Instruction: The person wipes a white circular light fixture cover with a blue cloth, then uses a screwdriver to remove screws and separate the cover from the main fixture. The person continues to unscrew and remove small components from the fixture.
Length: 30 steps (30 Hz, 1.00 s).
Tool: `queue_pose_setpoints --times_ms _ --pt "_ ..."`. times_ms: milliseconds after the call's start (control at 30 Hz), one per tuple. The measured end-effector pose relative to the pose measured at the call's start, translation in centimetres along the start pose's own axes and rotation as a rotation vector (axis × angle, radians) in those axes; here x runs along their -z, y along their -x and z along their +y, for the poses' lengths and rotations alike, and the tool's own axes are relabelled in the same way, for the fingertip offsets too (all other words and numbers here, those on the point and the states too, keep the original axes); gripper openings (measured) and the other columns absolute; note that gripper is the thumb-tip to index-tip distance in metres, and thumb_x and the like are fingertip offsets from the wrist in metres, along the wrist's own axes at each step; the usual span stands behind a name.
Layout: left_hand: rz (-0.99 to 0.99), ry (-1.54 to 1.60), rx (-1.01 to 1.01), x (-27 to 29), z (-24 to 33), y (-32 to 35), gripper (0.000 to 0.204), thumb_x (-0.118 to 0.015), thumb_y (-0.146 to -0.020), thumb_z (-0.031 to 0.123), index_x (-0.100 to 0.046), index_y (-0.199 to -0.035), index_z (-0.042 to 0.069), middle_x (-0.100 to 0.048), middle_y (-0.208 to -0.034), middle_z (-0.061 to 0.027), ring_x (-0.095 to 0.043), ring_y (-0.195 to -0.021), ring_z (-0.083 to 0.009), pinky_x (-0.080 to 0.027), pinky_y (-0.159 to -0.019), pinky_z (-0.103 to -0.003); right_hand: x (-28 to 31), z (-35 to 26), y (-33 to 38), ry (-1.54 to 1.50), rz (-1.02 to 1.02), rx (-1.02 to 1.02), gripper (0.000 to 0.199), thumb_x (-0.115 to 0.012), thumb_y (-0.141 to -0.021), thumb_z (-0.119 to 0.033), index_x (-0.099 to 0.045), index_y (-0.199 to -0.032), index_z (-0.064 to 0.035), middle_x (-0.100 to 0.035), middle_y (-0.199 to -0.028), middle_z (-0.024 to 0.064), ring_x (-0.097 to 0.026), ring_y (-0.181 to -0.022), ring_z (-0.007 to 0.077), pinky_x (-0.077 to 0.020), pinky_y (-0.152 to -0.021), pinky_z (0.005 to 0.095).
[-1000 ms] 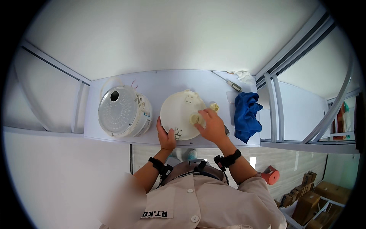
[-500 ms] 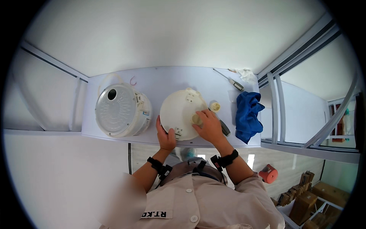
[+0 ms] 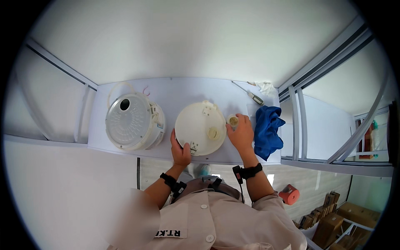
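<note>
A round white plastic cover lies on the table in front of me. My left hand is closed on its lower left edge, thumb on top. A round, cream-coloured fitting sits in the right part of the cover. Just beyond the cover's right edge, my right hand has its fingers around a small cream-coloured round cap. To the left stands a white round appliance body, like a rice cooker, topped by a metal plate with a dark hole.
At the right lies a crumpled blue cloth. Behind it are a screwdriver and a crumpled white tissue. A white cord loops behind the appliance body. Metal frame posts border the table's right end.
My right hand has left the fitting in the cover and moved right to the small cap. The dark-handled tool beside it is now hidden. My left hand stays on the cover.
</note>
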State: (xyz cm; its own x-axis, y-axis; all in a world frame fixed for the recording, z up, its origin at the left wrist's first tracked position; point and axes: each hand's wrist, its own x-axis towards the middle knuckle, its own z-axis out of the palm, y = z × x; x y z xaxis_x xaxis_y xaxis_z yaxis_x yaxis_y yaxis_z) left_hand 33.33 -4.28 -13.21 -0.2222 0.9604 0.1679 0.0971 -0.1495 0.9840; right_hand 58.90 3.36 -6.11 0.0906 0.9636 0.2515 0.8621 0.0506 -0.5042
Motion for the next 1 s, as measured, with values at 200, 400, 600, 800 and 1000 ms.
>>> queue_pose_setpoints --times_ms 200,400,600,800,1000 --pt "0.008 0.045 0.037 -0.1 0.3 0.2 0.077 -0.047 -0.092 0.003 -0.019 -0.163 -0.009 -0.044 -0.158 -0.0258 -0.047 -0.145 -0.0328 -0.034 -0.123 -0.043 0.1 -0.1 -0.7 -0.026 -0.001 -0.032 0.049 -0.084 -0.082 -0.021 -0.064 -0.125 -0.0091 -0.065 -0.121 0.0128 -0.066 -0.111 0.037 -0.0569 -0.087 0.0472" --pt "0.014 0.053 0.019 -0.1 0.0 0.3 0.076 -0.048 -0.092 0.002 -0.02 -0.162 -0.009 -0.044 -0.158 -0.0259 -0.047 -0.144 -0.0322 -0.035 -0.122 -0.042 -0.8 0.7 -2.1 -0.089 -0.056 -0.014 0.049 -0.083 -0.082 -0.021 -0.064 -0.126 -0.0075 -0.066 -0.123 0.0136 -0.064 -0.114 0.0379 -0.0548 -0.093 0.0473" --pt "0.03 0.086 0.001 0.0 -0.8 0.5 0.076 -0.049 -0.095 0.004 -0.017 -0.161 -0.013 -0.049 -0.153 -0.0304 -0.054 -0.137 -0.0333 -0.042 -0.117 -0.041 -1.1 0.9 -2.7 -0.071 -0.041 0.103 0.055 -0.083 -0.084 -0.02 -0.062 -0.133 -0.004 -0.066 -0.128 0.0192 -0.06 -0.12 0.0419 -0.0506 -0.102 0.0485" --pt "0.041 0.051 -0.024 0.0 -0.2 0.3 0.075 -0.049 -0.095 0.003 -0.017 -0.162 -0.012 -0.052 -0.151 -0.0308 -0.058 -0.133 -0.0321 -0.045 -0.114 -0.04 0.8 0.4 0.3 0.011 -0.049 0.096 0.053 -0.082 -0.082 -0.021 -0.064 -0.129 -0.0033 -0.064 -0.124 0.0188 -0.06 -0.116 0.0416 -0.0511 -0.098 0.0496" --pt "0.017 0.027 -0.02 0.1 0.2 0.1 0.077 -0.05 -0.092 0.002 -0.018 -0.162 -0.009 -0.054 -0.148 -0.0299 -0.06 -0.132 -0.0329 -0.045 -0.113 -0.04 3.1 -0.6 4.1 0.178 -0.148 0.002 0.047 -0.084 -0.08 -0.021 -0.063 -0.12 -0.0066 -0.063 -0.114 0.0156 -0.061 -0.112 0.0386 -0.0527 -0.091 0.0477"
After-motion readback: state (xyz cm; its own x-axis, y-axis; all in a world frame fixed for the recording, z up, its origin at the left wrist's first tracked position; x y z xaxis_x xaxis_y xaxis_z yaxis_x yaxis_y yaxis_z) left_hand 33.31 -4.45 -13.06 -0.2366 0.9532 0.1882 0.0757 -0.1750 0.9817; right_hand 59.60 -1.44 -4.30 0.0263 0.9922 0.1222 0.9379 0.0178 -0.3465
